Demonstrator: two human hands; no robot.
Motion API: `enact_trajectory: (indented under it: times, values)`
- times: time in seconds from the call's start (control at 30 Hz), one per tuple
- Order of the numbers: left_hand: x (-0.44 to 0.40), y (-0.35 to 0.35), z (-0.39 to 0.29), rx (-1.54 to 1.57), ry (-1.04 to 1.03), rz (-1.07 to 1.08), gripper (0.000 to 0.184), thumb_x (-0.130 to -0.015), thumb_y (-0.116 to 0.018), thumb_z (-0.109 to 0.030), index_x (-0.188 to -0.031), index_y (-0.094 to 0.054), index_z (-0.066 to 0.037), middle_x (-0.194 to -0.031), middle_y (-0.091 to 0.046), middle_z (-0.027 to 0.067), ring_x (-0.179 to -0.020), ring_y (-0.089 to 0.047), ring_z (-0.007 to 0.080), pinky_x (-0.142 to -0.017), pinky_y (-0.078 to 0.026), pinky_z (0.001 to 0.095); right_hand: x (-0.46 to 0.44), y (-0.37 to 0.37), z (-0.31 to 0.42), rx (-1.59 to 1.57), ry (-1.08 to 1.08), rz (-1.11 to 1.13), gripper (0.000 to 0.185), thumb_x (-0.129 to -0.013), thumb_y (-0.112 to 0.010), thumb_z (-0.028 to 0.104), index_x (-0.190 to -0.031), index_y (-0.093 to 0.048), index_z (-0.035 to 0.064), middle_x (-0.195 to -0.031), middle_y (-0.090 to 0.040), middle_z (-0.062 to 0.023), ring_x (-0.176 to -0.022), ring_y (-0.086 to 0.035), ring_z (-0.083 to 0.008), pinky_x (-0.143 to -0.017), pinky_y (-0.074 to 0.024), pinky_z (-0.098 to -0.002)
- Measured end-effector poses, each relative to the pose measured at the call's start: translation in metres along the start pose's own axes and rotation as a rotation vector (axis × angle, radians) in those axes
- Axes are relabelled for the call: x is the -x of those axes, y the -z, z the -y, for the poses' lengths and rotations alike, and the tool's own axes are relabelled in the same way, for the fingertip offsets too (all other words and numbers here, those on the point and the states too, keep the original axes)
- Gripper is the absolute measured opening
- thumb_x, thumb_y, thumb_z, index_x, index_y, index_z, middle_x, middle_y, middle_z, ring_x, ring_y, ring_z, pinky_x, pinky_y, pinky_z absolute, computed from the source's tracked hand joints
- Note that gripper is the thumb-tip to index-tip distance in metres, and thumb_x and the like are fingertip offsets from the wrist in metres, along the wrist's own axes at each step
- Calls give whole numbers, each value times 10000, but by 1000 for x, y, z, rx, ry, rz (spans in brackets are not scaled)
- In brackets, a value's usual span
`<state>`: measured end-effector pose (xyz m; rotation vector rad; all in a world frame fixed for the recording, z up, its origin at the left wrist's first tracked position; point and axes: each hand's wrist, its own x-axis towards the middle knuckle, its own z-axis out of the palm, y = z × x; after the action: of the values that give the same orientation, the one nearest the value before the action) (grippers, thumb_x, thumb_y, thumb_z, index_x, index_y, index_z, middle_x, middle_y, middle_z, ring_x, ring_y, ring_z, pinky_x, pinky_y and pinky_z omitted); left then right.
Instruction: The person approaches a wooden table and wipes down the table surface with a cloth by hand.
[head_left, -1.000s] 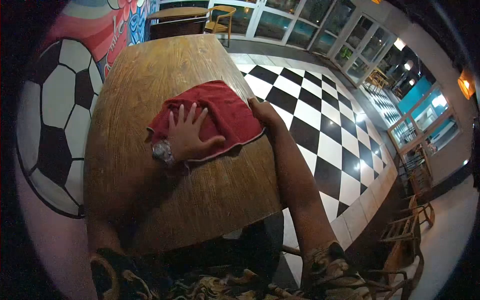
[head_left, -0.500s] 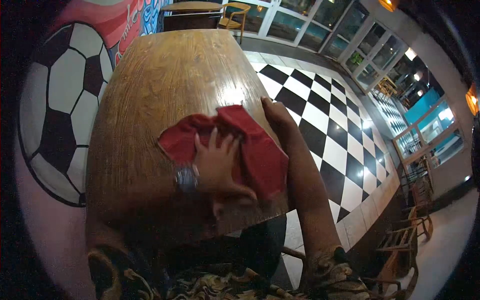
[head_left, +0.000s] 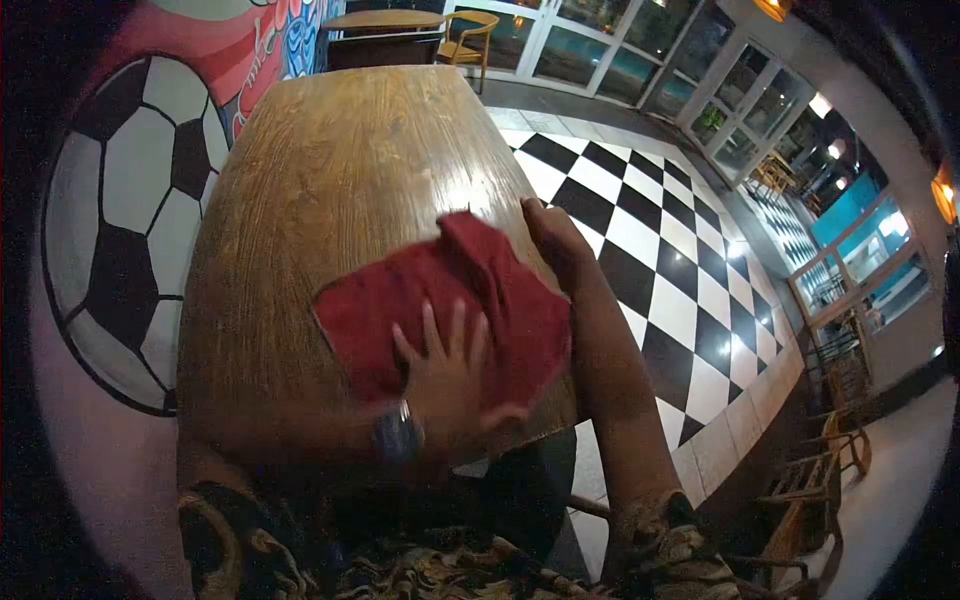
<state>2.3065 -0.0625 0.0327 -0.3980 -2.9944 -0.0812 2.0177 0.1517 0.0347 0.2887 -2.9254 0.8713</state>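
Note:
My left hand, with a watch on its wrist, lies flat on a red cloth. Its fingers are spread over the cloth's lower part, near the close edge of a wooden table. A raised fold runs along the cloth's right half, and its right corner lies near the table's right side. My right hand is closed on the right edge of the tabletop, beyond the cloth; some of its fingers are hidden.
A wall painted with a football runs along the left. Black-and-white checkered floor spreads on the right. Another table and a wooden chair stand past the far end. More chairs are at lower right.
My left hand has slid back toward me over the tabletop. Under it the cloth's left and lower part has spread flatter. My right hand keeps its place on the edge.

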Motion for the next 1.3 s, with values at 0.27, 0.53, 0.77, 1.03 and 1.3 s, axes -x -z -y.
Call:
enact_trajectory:
  times: [0.27,0.53,0.77,1.03,1.3]
  values:
    - [-16,45,38,105,-456,220,1055,-927,-445,-909,-1665,-424,-154,-1766,-301,192,-1641,-201,474,-1221,-100,838,10,13,21,62,-63,57,536,-1141,-430,471,-1288,-687,24,-1075,-706,-439,-1094,-726,-551,-886,-570,-576]
    - [-153,-8,150,99,58,-136,993,-941,-404,-913,-1646,-479,-217,-1768,-342,116,-1647,-235,424,-1308,-100,699,-3,4,-1,52,-64,118,696,-1127,-403,565,-1404,-629,-31,-1258,-691,-404,-1222,-689,-503,-1019,-535,-520]
    - [-106,-3,97,-15,184,-110,1065,-968,-408,-868,-1707,-337,-105,-1767,-272,251,-1627,-224,509,-1280,-118,744,-7,-2,-5,-19,-35,74,350,-1161,-442,352,-1241,-574,37,-991,-717,-396,-1034,-734,-542,-842,-578,-567]
    - [4,55,0,-346,-177,178,1071,-943,-503,-847,-1703,-343,-110,-1747,-264,306,-1602,-189,589,-1158,-63,907,1,4,13,-91,-294,30,606,-1156,-338,541,-1297,-651,41,-1094,-706,-424,-1094,-705,-570,-841,-550,-573]
    - [-106,31,108,22,91,99,1673,-446,-564,-1156,-1757,-187,-188,-1785,-130,308,-1606,-84,625,-1201,9,854,-7,6,2,-21,-108,86,720,-1118,-408,620,-1313,-660,-26,-1136,-719,-408,-1021,-736,-502,-904,-537,-552]
